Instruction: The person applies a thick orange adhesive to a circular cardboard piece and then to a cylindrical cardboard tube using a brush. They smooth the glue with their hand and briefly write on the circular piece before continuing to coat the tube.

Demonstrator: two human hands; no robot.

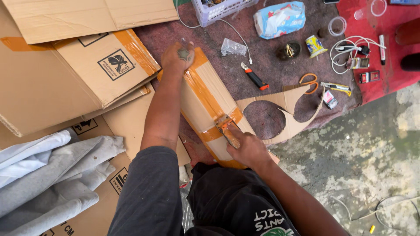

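While a cardboard strip (205,94) banded with orange tape is laid slantwise across the dark red mat (262,57), it is pinned at its far end by the left hand (178,56), which is closed into a loose fist pressed knuckles-down on the board; whether anything is gripped inside that fist cannot be told. Nearer the body, the right hand (248,148) is curled around the handle of a cutter (227,130), whose rusty metal blade holder is laid flat on the strip where a cross-band of tape runs. The index finger is stretched along the tool's back.

Just right of the strip, a cardboard offcut (288,118) with round holes cut out of it is seen. Beyond it, an orange-tipped knife (254,78), orange-handled scissors (309,81) and a yellow cutter (337,87) are spread on the mat, well apart from both hands. A white basket (218,9) and a blue packet (280,18) are set at the far edge. To the left, flattened boxes (65,74) are stacked, with grey cloth (52,175) heaped on them.
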